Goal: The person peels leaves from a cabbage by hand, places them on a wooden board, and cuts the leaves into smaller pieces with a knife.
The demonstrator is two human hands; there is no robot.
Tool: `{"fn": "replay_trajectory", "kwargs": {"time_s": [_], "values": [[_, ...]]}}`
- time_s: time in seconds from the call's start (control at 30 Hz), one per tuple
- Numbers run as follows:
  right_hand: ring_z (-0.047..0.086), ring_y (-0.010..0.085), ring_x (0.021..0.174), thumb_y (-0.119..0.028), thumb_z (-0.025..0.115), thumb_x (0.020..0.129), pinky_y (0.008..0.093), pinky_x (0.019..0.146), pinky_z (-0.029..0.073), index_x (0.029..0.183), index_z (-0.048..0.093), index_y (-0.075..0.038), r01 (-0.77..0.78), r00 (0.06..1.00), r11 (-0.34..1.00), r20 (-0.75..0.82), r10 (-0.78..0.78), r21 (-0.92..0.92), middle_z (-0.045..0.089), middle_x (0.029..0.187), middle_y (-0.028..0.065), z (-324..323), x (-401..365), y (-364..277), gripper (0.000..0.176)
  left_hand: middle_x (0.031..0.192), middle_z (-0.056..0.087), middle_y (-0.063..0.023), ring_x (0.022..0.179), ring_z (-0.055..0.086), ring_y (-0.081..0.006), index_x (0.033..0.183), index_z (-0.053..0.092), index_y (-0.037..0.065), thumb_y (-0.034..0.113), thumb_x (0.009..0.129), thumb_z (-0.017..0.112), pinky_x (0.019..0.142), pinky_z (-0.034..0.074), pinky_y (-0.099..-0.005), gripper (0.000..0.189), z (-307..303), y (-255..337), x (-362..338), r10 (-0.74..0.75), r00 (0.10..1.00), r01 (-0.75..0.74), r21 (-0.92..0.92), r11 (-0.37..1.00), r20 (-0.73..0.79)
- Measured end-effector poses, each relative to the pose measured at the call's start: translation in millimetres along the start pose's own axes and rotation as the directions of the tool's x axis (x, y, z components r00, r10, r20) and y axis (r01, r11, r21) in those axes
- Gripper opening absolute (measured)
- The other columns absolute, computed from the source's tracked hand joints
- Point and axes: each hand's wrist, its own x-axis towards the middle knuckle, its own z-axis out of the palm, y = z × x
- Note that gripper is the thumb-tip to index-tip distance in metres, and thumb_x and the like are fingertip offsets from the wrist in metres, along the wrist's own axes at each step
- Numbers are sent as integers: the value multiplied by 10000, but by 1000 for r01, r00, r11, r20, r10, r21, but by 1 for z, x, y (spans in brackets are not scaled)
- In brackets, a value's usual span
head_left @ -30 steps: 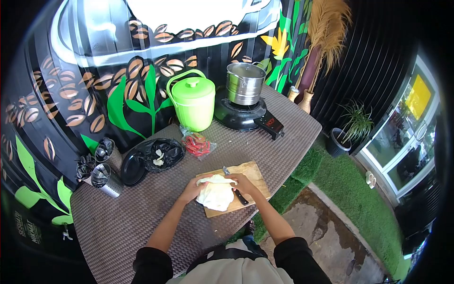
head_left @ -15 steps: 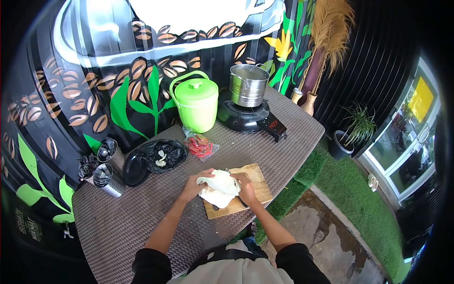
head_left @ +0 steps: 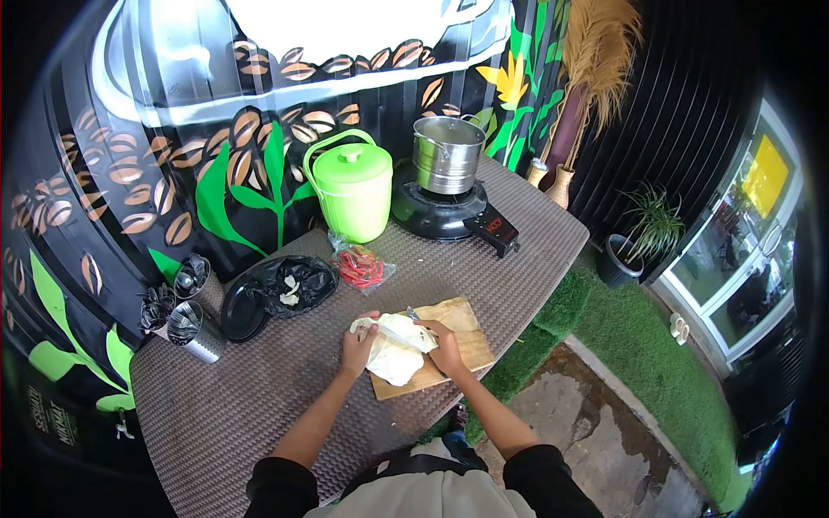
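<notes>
A pale cabbage [head_left: 395, 350] lies on a wooden cutting board [head_left: 462, 332] near the table's front edge. My left hand [head_left: 357, 348] grips the cabbage's left side, peeling an outer leaf up. My right hand [head_left: 446, 350] rests on its right side and holds a knife; only the blade tip [head_left: 412, 314] shows past the cabbage, and the handle is hidden.
Behind the board lie a bag of red chillies [head_left: 361, 266], a black plate with a black bag of scraps [head_left: 276, 289], and steel cutlery holders [head_left: 186, 319]. A green lidded bucket [head_left: 352, 186] and a steel pot [head_left: 446, 153] on a black stove [head_left: 449, 216] stand at the back.
My left hand has shifted up the cabbage and lifted a leaf. The knife handle, visible one second ago, is now hidden under my right hand and the cabbage.
</notes>
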Motion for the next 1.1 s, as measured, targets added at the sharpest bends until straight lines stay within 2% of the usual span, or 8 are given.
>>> {"fn": "replay_trajectory", "kwargs": {"time_s": [0.27,0.4,0.57,0.7,0.77,0.83,0.9,1.1], "values": [[610,312,934,117,583,615,358,789,482,1079,616,-20,68,985,997,-158,-65,19,629,1028,151,13,-9,-17,485,1112,538,-248,1070,496,-361,1141,534,-67,290,1018,320,970,352,-416,434,17,5,-14,200,951,-31,570,821,-235],[575,358,942,122,565,638,388,800,468,1119,574,-9,204,964,977,-160,-212,-66,608,1020,170,13,-13,-36,499,1063,519,-268,1041,489,-363,1047,528,-80,273,1018,334,928,356,-418,404,23,0,-3,333,869,-46,611,791,-367],[572,357,956,122,576,643,403,821,460,1117,561,-6,268,948,957,-150,-282,-108,604,1017,168,16,-13,-37,491,901,536,-216,857,532,-348,918,506,-59,259,976,482,738,375,-474,324,27,22,-9,32,804,175,288,942,-593],[589,347,934,121,609,664,384,797,475,1095,570,-9,198,960,975,-181,-214,-102,608,992,165,17,-9,-44,452,889,569,-186,822,562,-344,976,525,-56,240,934,553,731,412,-460,300,12,-19,-20,141,870,100,449,888,-473],[599,340,914,118,617,675,375,780,482,1080,580,-9,254,948,961,-171,-270,-107,613,976,164,16,-9,-43,426,928,586,-189,899,573,-362,1050,543,-48,188,902,574,801,433,-425,280,23,-12,-38,561,771,-194,727,659,-303],[608,333,895,114,625,686,365,762,489,1066,591,-9,313,930,943,-163,-328,-114,617,959,162,14,-5,-44,401,1064,575,-195,1027,557,-338,1136,527,-41,138,876,577,906,419,-395,320,18,-18,-39,515,807,-228,654,722,-288],[629,304,851,104,639,696,347,728,501,1025,614,-10,286,942,951,-149,-301,-117,629,933,152,12,-5,-44,349,1166,533,-180,1098,526,-294,1181,505,-32,121,874,573,968,383,-391,350,17,-17,-41,214,897,-171,142,975,-387],[648,253,823,99,660,689,317,714,511,965,635,-5,92,958,994,-275,-74,52,648,920,140,15,-4,-49,296,1325,463,-145,1255,419,-247,1332,406,-14,94,868,576,1068,295,-344,506,0,-5,-38,207,978,-202,112,973,-32]]}}
